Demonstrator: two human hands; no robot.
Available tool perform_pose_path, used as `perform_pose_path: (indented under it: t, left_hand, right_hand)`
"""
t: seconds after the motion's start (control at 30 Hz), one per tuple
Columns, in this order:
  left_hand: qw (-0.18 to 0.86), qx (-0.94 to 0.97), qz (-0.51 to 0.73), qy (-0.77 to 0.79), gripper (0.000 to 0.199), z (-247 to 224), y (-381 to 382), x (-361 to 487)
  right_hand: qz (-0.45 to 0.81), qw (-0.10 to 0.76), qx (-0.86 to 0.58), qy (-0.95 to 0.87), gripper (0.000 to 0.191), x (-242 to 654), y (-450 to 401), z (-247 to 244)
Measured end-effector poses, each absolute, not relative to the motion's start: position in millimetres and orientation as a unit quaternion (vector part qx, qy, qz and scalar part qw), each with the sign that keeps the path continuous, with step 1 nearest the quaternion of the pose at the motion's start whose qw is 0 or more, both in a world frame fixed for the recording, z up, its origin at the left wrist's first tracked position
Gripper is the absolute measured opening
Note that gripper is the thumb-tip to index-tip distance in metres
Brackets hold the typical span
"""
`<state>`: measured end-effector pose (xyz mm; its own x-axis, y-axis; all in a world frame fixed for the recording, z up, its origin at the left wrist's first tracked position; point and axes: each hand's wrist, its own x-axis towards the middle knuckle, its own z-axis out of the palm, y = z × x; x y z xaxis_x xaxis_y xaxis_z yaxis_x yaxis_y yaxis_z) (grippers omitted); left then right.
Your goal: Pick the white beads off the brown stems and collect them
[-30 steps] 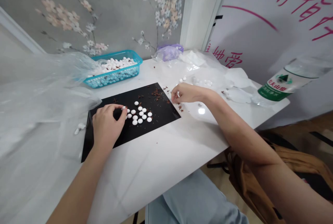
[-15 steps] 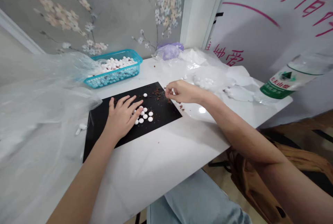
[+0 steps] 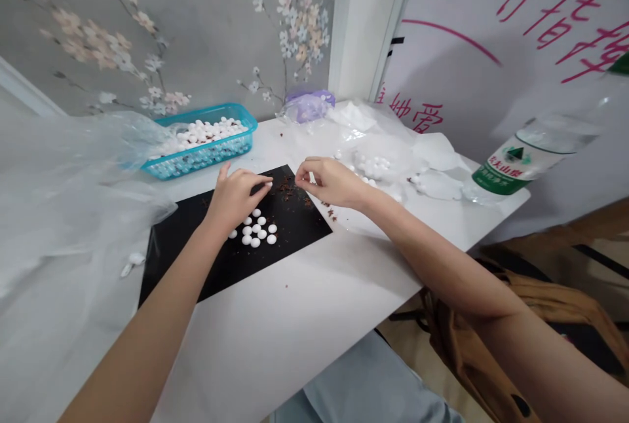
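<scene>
My left hand (image 3: 238,196) is above the black mat (image 3: 181,259), its thumb and forefinger closed on a small white round piece (image 3: 269,184). Just to the right, my right hand (image 3: 330,181) is bent in a pinch at the mat's edge; whatever its fingertips hold is too small to make out. Under the fingertips of both hands lie small reddish-brown bits (image 3: 285,188), scattered over the mat's far right corner. Several white round pieces (image 3: 256,230) sit in a loose cluster on the mat, nearer to me than the left fingers.
Behind the mat stands a blue plastic basket (image 3: 249,127) full of white pieces. Crumpled clear plastic (image 3: 73,213) covers the left side. At the right are a bag of white pieces (image 3: 373,166) and a tilted plastic bottle (image 3: 521,154). A brown backpack (image 3: 491,331) is below the table edge.
My left hand has gone from spread fingers over the white pieces to a pinch on one, raised close to my right hand. My right hand stays pinched. The camera view has shifted slightly.
</scene>
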<state>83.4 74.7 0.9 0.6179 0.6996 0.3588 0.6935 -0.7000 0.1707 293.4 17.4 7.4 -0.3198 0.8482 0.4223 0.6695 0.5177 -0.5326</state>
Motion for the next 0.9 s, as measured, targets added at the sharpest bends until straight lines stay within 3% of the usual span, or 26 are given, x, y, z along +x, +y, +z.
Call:
perform_pose_path:
  t: [0.13,0.3,0.53,0.9]
  left_hand:
    - [0.18,0.762,0.415,0.464,0.027,-4,20,73]
    - [0.317,0.586,0.531,0.524,0.023,-15,-33,62]
    - [0.476,0.505,0.526,0.492,0.028,-17,-29,68]
    - [0.53,0.48,0.514,0.474,0.022,-18,-30,68]
  right_hand:
    - [0.227,0.427,-0.453,-0.749,0.007,282,13,9]
    - [0.41,0.447,-0.412,-0.68,0.011,258,1,7]
    - [0.535,0.408,-0.357,-0.648,0.013,246,-8,2]
    - [0.503,0.41,-0.314,-0.694,0.012,242,-9,-4]
